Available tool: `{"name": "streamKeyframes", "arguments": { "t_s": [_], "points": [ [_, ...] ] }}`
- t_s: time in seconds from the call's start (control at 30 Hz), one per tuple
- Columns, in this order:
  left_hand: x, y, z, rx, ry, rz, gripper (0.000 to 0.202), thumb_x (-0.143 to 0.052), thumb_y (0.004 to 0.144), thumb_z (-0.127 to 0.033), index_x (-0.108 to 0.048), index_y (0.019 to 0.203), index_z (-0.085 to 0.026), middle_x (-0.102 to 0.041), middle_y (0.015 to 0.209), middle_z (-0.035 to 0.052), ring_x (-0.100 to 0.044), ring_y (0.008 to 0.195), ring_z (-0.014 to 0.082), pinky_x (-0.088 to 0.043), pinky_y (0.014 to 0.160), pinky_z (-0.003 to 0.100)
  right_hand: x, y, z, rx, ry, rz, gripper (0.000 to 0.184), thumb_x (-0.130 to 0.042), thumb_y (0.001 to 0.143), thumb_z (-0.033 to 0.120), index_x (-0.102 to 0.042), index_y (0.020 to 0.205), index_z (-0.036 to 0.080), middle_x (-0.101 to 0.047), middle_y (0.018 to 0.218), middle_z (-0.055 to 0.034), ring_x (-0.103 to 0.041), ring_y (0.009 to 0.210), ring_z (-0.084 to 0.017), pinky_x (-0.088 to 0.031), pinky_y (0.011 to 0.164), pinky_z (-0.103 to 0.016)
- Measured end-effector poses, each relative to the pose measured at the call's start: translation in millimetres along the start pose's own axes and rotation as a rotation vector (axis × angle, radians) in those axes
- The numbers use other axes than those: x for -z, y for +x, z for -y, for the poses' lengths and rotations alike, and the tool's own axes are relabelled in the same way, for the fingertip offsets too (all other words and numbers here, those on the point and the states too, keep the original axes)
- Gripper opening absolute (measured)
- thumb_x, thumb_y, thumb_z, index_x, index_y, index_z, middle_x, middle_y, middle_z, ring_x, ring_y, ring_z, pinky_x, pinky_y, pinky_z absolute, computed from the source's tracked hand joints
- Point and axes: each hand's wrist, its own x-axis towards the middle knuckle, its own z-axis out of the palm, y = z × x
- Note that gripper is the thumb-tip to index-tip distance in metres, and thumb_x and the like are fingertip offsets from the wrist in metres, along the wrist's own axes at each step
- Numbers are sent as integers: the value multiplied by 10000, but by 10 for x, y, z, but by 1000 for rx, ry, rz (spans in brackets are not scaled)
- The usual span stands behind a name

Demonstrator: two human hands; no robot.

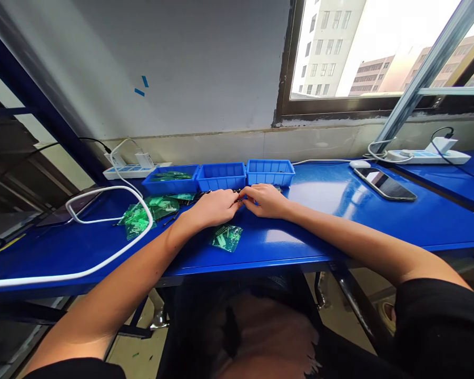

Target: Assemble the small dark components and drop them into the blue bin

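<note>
My left hand (218, 207) and my right hand (265, 200) meet over the blue table, fingertips together just in front of the blue bins. The fingers of both hands are closed in a pinch around something small and dark, too little of it showing to name. Just below my left hand lies a small green-tinted clear bag (226, 238) with pale slim pieces in it. To the left of my left hand is a pile of similar green bags (139, 217), with some dark thin parts beside it.
Three blue bins stand in a row by the wall: the left bin (169, 187) holds green bags, then the middle bin (221, 183) and right bin (270, 179). A white cable (114, 263) loops across the left. A phone (385, 183) and power strips (426, 156) are at right.
</note>
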Motion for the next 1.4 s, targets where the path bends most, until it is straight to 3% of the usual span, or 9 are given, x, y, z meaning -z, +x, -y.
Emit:
{"name": "streamKeyframes", "arguments": {
  "t_s": [0.57, 1.4],
  "points": [
    [-9, 3, 16, -68, 25, -7, 355, -282, 932, -335, -572, 1070, -184, -627, 965, 76, -603, 907, 222, -467, 766, 308, 5, 8, 7, -31, -26, 38, 144, -470, 822, 195, -582, 906, 164, -630, 713, -27, -583, 683, -157, -382, 655, -256],
    [7, -1, -1, -35, 10, 7, 393, -247, 938, -362, -574, 1082, -199, -631, 1001, 80, -601, 939, 233, -471, 752, 313, 42, 10, 32, -39, -51, 75, 153, -453, 812, 180, -578, 899, 164, -646, 748, -43, -581, 684, -163, -373, 650, -259]
  ]
}}
